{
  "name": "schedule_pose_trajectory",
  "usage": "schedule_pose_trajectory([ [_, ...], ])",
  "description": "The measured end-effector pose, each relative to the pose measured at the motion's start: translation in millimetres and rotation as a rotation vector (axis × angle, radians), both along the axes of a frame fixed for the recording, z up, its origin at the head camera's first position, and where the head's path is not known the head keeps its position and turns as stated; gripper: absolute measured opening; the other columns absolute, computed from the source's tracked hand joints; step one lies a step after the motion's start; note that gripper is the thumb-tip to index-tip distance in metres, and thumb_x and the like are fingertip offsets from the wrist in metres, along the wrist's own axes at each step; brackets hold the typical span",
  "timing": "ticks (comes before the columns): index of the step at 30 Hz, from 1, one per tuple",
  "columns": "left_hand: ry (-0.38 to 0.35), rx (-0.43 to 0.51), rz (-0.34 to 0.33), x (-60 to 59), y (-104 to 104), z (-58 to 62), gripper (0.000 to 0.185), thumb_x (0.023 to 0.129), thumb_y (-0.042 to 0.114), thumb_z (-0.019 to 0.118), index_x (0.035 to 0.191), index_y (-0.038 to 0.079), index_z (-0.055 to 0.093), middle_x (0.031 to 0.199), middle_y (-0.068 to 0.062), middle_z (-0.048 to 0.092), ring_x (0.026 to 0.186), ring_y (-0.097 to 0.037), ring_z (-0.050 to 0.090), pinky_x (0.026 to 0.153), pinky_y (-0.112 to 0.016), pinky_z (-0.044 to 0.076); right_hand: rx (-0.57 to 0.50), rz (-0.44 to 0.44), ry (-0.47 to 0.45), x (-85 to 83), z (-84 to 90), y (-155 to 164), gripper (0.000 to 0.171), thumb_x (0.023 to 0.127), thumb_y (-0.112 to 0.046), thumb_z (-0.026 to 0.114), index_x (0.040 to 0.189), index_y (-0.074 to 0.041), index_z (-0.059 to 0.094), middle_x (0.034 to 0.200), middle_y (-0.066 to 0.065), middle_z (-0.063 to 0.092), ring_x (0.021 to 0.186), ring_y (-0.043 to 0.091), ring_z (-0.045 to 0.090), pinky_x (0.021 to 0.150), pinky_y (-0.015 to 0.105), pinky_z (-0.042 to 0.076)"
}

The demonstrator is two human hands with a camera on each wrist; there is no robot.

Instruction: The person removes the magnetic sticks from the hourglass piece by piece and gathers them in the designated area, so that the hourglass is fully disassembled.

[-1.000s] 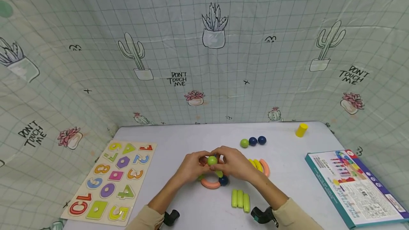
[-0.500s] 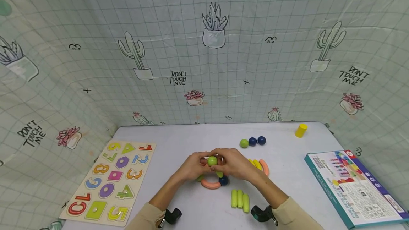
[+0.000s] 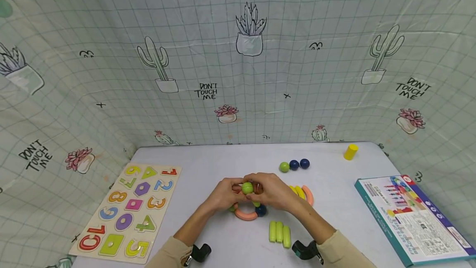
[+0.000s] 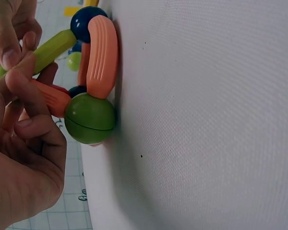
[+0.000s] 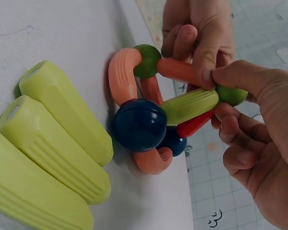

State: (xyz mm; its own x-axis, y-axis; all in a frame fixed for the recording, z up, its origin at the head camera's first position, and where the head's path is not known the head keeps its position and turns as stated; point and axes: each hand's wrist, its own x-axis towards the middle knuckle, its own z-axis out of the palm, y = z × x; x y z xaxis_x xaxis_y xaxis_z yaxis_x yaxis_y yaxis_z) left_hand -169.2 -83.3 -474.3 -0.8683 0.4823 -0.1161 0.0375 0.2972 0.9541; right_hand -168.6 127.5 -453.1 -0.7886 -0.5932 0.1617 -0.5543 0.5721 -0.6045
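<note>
Both hands meet over the table's middle: the left hand (image 3: 223, 195) pinches an orange rod (image 4: 48, 97) of the magnetic rod-and-ball structure (image 5: 156, 112), and the right hand (image 3: 273, 191) pinches the green ball (image 3: 247, 187) at its top. The structure sits directly between and beneath the fingertips, equally near both hands. Its curved orange base (image 3: 245, 215) lies flat on the white table (image 3: 334, 218), long axis left to right, the rods rising to the top ball. Three lime-green rods (image 3: 279, 232) lie just toward the person, lengthwise front to back.
</note>
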Motion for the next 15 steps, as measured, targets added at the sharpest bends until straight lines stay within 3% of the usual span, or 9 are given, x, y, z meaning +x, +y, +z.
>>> schedule_pose_trajectory([
  [8,0.01,-0.009,0.022,1.3,1.8,-0.6,0.04,0.088,0.01,0.078,0.127,0.007,0.069,0.083,-0.004,0.076,0.045,-0.009,0.056,0.048,-0.019,0.046,0.014,0.002,0.045,2.1,-1.7,2.1,0.045,0.089,-0.026,0.078,0.131,-0.021,0.064,0.11,-0.009,0.065,0.087,0.015,0.059,0.074,0.026,0.05],
  [15,0.001,0.012,0.025,2.2,3.9,0.0,0.035,0.087,0.01,0.079,0.12,0.003,0.072,0.086,-0.005,0.076,0.046,-0.008,0.057,0.049,-0.018,0.046,0.011,0.014,0.055,3.1,-2.3,2.7,0.043,0.089,-0.024,0.079,0.13,-0.023,0.065,0.105,-0.009,0.061,0.085,0.018,0.059,0.07,0.024,0.048],
])
